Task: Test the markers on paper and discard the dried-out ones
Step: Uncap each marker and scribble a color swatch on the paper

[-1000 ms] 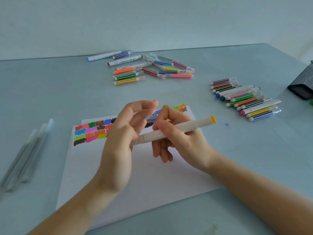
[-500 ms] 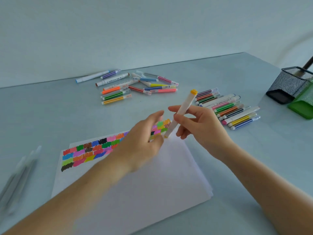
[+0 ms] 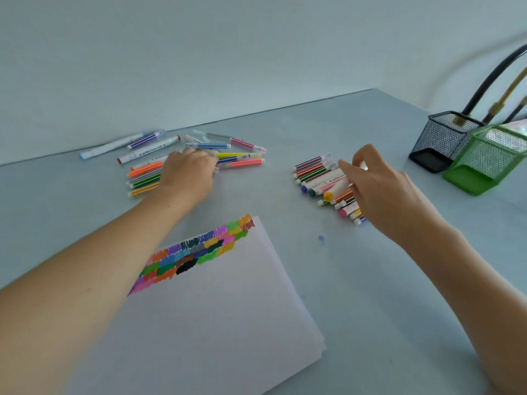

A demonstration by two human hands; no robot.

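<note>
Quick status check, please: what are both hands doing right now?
Left hand on far marker pile. Right hand setting yellow-capped marker on sorted row. Nothing in the way.

Loose group of markers [image 3: 196, 155] lies scattered at the far left of the table: thin striped barrels in orange, green, yellow, blue and pink, plus thicker white ones, pointing in mixed directions, some crossing. Second group of markers [image 3: 322, 181] lies at the right, side by side in a near-parallel row; a white yellow-capped marker [image 3: 332, 192] rests among them. Sheet of white paper [image 3: 216, 309] lies flat nearer the camera, with rows of coloured test swatches [image 3: 199, 249] along its far edge.
</note>
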